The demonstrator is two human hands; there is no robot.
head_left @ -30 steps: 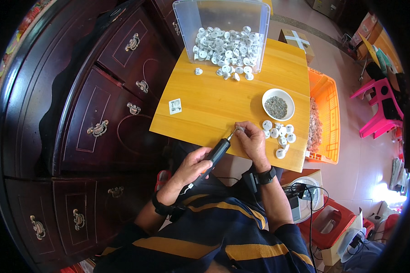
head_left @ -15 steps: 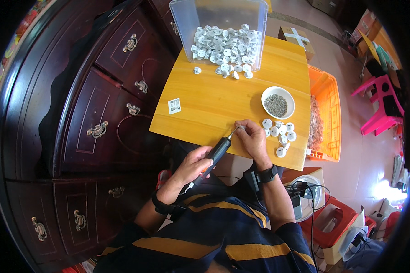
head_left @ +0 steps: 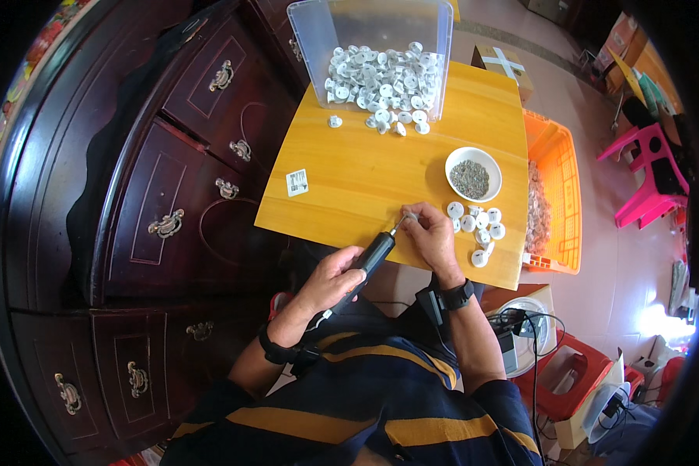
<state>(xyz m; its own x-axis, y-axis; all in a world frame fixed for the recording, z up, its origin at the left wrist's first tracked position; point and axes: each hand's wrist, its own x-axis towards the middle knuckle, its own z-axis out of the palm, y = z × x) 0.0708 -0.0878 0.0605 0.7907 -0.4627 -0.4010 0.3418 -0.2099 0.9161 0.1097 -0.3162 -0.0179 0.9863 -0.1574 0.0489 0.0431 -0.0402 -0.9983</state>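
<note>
My left hand (head_left: 330, 281) is wrapped round a black electric screwdriver (head_left: 377, 252), whose bit points up and to the right. The bit's tip meets a small whitish part (head_left: 411, 218) pinched in the fingers of my right hand (head_left: 433, 239); the fingers cover most of it. Both hands are at the near edge of the yellow wooden table (head_left: 349, 171). Just right of my right hand lies a loose group of white round plastic pieces (head_left: 482, 220). Behind them stands a white bowl (head_left: 495, 177) of small grey metal bits, seemingly screws.
At the table's far end a clear plastic bin (head_left: 303, 54) holds many white round pieces, with several more in front. A square label (head_left: 297, 182) lies at left. An orange crate (head_left: 571, 194) stands on the right, dark drawers (head_left: 155, 179) on the left, a pink stool (head_left: 648, 171) farther off.
Both hands keep nearly the same pose, with the screwdriver tip still at the part. The whole view has shifted very slightly.
</note>
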